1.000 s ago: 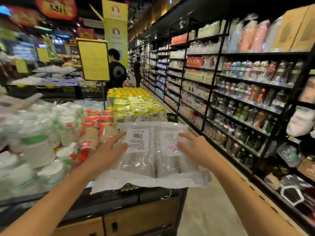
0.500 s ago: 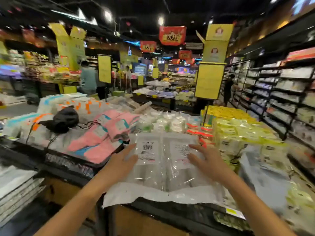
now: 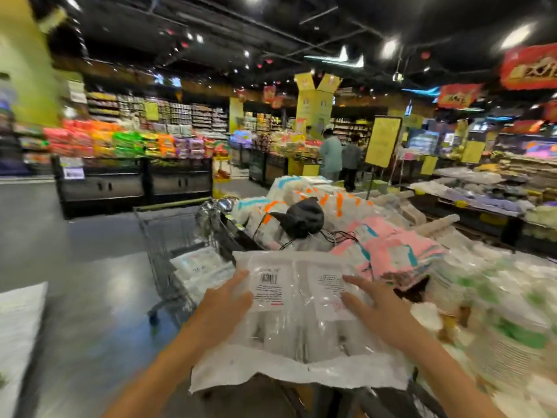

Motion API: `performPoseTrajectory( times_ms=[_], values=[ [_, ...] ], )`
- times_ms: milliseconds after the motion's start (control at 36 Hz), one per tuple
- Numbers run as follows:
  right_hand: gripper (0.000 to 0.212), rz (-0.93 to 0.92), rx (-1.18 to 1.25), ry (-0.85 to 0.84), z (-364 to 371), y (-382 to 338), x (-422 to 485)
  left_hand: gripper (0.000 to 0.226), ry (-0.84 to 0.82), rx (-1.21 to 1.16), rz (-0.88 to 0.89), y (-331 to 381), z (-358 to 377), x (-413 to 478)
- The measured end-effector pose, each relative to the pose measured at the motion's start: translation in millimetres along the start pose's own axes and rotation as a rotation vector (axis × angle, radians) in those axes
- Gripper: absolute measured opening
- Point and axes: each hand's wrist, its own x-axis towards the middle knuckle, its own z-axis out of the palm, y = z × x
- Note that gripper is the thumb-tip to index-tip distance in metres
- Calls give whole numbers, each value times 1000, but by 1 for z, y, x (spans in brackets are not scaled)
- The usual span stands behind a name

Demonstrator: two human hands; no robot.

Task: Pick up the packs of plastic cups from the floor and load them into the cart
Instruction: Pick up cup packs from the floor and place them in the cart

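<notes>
Between the left hand [image 3: 223, 309] and right hand [image 3: 382, 312], both clasping its sides, the clear crinkly pack of plastic cups [image 3: 298, 321] runs lengthwise away; the grey wire cart [image 3: 168, 236] lies ahead-left, seemingly nearer the left hand.

White labels [image 3: 269, 289] on the pack of cups [image 3: 297, 321] — a barcode shows, print too blurred to read.

Supermarket interior: a dark ceiling [image 3: 301, 22] with bright spot lights [image 3: 388, 48] spans a glossy grey floor [image 3: 75, 282]. Black display counters [image 3: 132, 185] carry colourful packaged goods, yellow signboards [image 3: 382, 141] stand among them, and red banners [image 3: 529, 67] hang overhead.
</notes>
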Motion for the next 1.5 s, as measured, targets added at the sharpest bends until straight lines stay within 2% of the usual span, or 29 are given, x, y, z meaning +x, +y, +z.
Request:
performPoseTrajectory(
  times_ms=[139, 250, 361, 444, 528, 639, 833, 1000, 1139, 1278, 1500],
  values=[
    [50, -118, 83, -100, 51, -20, 60, 51, 131, 71, -133, -40, -29, 11],
    [55, -174, 86, -146, 89, -24, 110, 58, 216, 35, -187, -61, -44, 26],
    [39, -205, 88, -174, 110, -20, 162, 56, 268, -26, -203, -68, -45, 56],
    [41, -234, 94, -170, 116, -10, 205, 59, 281, -88, -242, -69, -43, 91],
    [46, -231, 124, -194, 122, 8, 250, 61, 318, -122, -238, -63, -34, 131],
    [47, -240, 128, -233, 121, 25, 307, 46, 350, -136, -217, -55, -18, 187],
    [46, -248, 108, -249, 129, 41, 387, 41, 412, -141, -209, -70, -7, 268],
    [50, -254, 111, -279, 156, 37, 443, 44, 402, -151, -214, -89, -16, 313],
    [58, -284, 117, -298, 188, 16, 510, 47, 404, -133, -263, -110, -54, 368],
    [46, -303, 114, -262, 203, -40, 576, 47, 470, -139, -235, -136, -110, 436],
    [46, -299, 108, -232, 249, -98, 666, 49, 475, -106, -195, -186, -182, 523]
  ],
)
